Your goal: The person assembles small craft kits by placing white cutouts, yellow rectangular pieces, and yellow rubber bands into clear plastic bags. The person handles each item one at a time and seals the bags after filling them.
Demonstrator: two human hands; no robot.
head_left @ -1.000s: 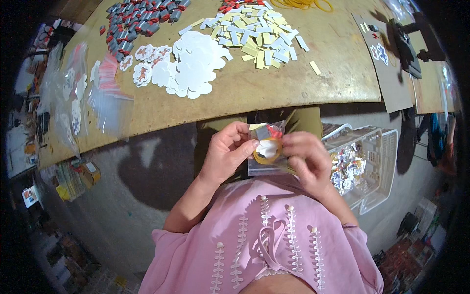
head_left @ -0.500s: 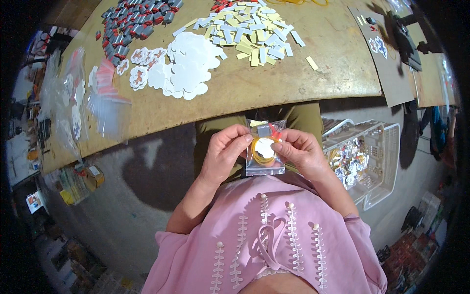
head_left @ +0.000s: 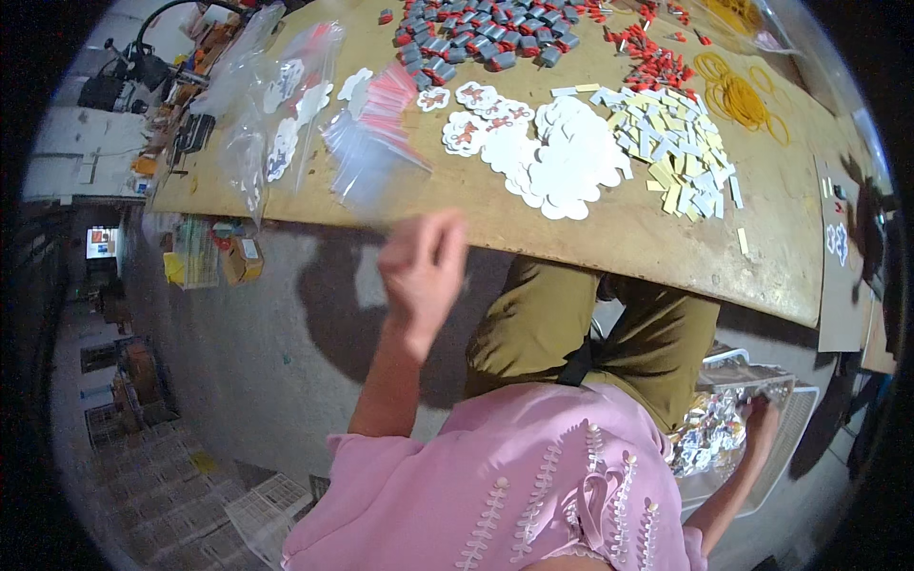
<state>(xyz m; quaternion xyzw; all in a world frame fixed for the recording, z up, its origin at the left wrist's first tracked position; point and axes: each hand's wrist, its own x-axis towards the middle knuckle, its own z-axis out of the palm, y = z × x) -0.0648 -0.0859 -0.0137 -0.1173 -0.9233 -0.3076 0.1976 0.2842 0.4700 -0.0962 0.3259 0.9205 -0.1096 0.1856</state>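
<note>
The left hand (head_left: 422,269) hangs blurred, fingers loosely curled on nothing, just below the bench (head_left: 666,243) edge, clear bags (head_left: 367,143) at its 12 o'clock. The right hand (head_left: 760,419), at 4 o'clock, reaches into the clear tray (head_left: 790,447) of shiny packets (head_left: 709,433); its grip cannot be told.

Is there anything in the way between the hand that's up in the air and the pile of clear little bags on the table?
Nothing visible. The left hand hovers at the table's near edge, and only bare wood lies between it and the clear bags. The right hand is far off, down at the bin of shiny packets.
</note>
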